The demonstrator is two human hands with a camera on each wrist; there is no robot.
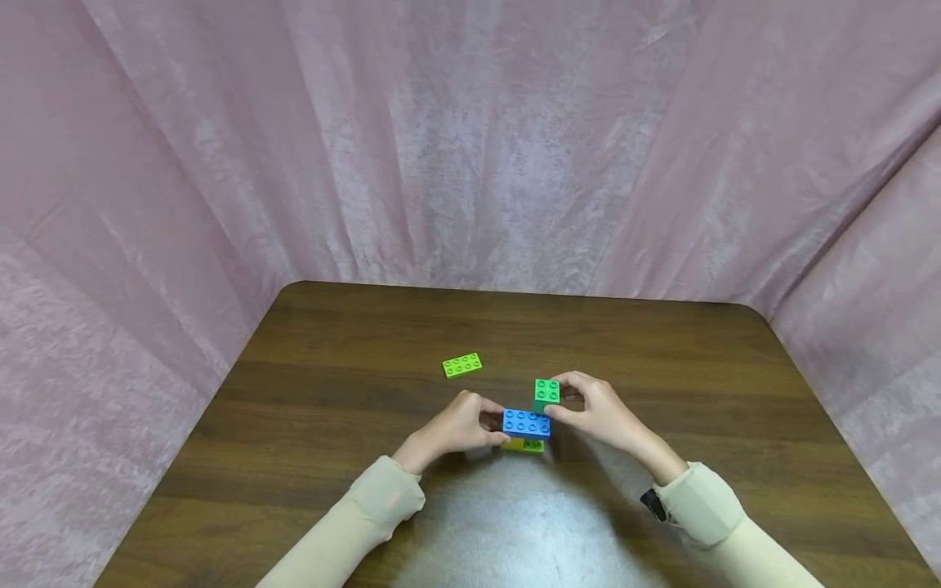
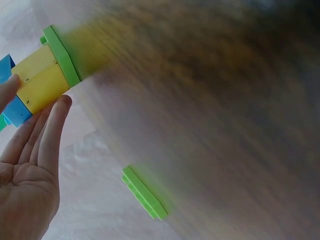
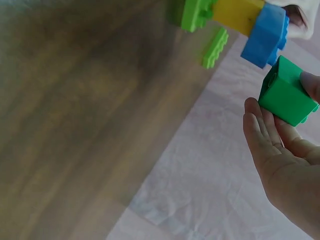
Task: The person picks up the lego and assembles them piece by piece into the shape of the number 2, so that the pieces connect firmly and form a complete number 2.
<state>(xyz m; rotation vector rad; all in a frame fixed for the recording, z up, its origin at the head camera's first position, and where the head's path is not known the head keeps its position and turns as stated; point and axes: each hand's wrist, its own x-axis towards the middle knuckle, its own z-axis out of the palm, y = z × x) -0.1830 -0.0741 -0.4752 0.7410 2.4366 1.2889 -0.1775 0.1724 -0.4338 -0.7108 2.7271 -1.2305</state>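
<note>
A stack of toy building blocks stands near the middle of the table in the head view: a light green plate at the bottom, a yellow block on it and a blue block on top. My left hand grips this stack from the left, thumb and fingers on opposite sides of the yellow and blue blocks. In my right hand a smaller green block is pinched between thumb and fingers, studs up. It hangs close by the right end of the blue block, tilted against it in the right wrist view.
A loose light green plate lies studs up on the wooden table, beyond my left hand. Pink curtains hang behind the table's far edge and along its sides.
</note>
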